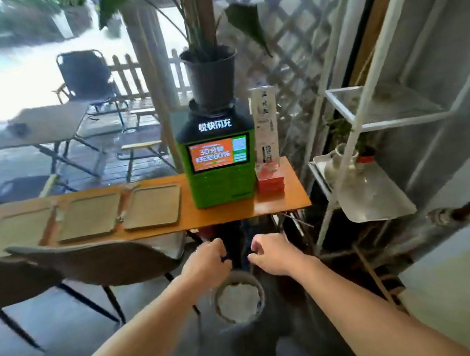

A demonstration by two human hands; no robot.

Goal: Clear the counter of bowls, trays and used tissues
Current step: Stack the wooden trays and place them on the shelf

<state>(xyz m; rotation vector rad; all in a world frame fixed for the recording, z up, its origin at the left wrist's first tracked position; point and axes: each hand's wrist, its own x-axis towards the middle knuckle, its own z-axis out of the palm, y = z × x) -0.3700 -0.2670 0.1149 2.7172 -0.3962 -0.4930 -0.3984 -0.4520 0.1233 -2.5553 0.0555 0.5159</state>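
Our left hand [209, 261] and right hand [272, 255] hover side by side, fingers curled, just above the round grey bin [261, 291] of crumpled white tissues [239, 301]; we can't tell if either grips anything. Three flat grey rectangular trays [89, 216] lie in a row on the orange wooden bench [279, 203], beside the green charging kiosk [221, 185].

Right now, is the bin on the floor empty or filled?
Filled: crumpled white material, likely tissues, covers the whole round opening of the bin.
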